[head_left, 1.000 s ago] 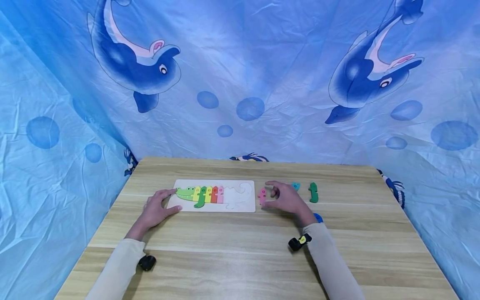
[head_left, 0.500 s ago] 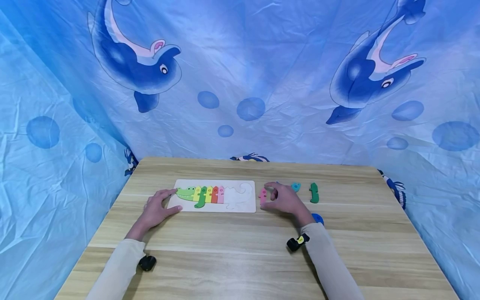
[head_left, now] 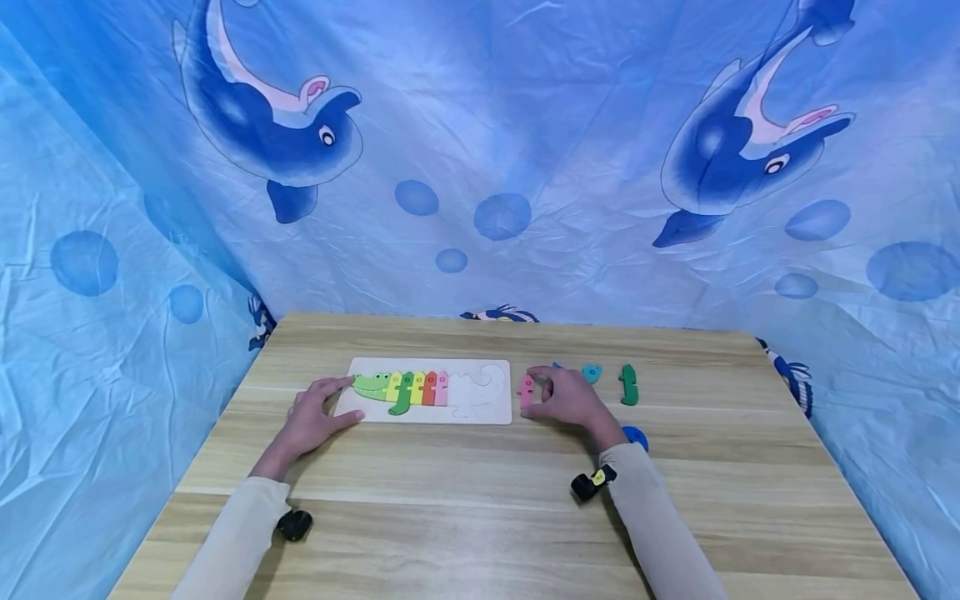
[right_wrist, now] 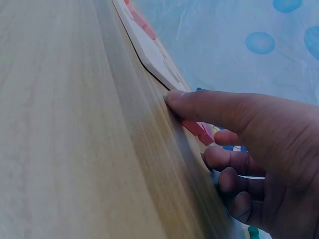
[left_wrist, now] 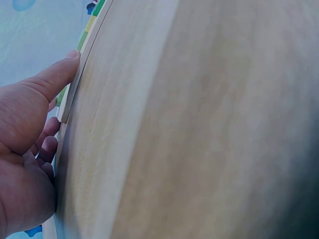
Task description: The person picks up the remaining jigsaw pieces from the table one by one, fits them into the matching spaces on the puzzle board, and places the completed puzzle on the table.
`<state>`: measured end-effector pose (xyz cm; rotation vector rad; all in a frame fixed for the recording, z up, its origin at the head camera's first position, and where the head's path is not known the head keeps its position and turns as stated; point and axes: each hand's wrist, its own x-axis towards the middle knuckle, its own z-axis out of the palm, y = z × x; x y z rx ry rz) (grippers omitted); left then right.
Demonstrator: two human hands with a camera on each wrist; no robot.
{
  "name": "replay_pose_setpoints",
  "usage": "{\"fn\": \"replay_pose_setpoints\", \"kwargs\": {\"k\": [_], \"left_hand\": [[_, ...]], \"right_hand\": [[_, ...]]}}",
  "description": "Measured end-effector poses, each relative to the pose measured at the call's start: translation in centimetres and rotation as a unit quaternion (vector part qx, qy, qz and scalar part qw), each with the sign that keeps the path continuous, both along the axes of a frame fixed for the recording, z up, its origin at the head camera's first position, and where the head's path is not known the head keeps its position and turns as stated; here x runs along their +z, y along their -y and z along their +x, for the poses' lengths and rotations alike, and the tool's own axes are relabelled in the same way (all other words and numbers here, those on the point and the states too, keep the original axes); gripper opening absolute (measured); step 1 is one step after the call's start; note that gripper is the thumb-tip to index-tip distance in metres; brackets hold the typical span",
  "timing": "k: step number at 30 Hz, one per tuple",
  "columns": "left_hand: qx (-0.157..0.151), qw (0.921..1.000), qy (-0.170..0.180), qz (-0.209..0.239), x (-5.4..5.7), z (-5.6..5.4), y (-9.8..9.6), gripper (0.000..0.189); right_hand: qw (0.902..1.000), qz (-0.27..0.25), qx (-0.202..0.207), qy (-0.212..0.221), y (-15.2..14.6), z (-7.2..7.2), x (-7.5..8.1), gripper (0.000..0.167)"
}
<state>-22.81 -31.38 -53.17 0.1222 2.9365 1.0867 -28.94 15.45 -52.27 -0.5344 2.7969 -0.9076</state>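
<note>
A white puzzle board [head_left: 472,417] with a crocodile picture lies on the table. Its left part carries the green head piece [head_left: 371,386] and several coloured body pieces; outlines show on the right part. My left hand [head_left: 309,417] rests at the board's left end, index finger and thumb spread, the thumb [left_wrist: 62,74] lying straight along the near edge. Just right of the board, my right hand [head_left: 567,396] pinches a pink puzzle piece [head_left: 527,390] lengthwise between thumb and index finger. That piece [right_wrist: 197,130] lies low by the tabletop, partly behind the thumb in the right wrist view.
Beyond my right hand lie a teal piece [head_left: 592,372] and a green piece with a foot [head_left: 628,385]. A blue piece [head_left: 635,437] sits beside the right wrist, and another blue bit [head_left: 557,365] peeks out behind the hand. A blue dolphin-print curtain [head_left: 480,167] surrounds the wooden table [head_left: 450,500].
My right hand has shifted slightly left, with its thumb and index finger coming closer about the pink piece. More of the blue and teal pieces shows. The left hand and board stay put.
</note>
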Motion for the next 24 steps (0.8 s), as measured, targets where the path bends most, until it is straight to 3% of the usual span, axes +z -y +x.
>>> {"fn": "replay_pose_setpoints", "kwargs": {"k": [24], "left_hand": [[0.006,0.9999,0.008,-0.010,0.12,0.04,-0.16,0.078]], "right_hand": [[0.9995,-0.030,0.004,-0.011,-0.58,0.39,0.13,0.075]]}}
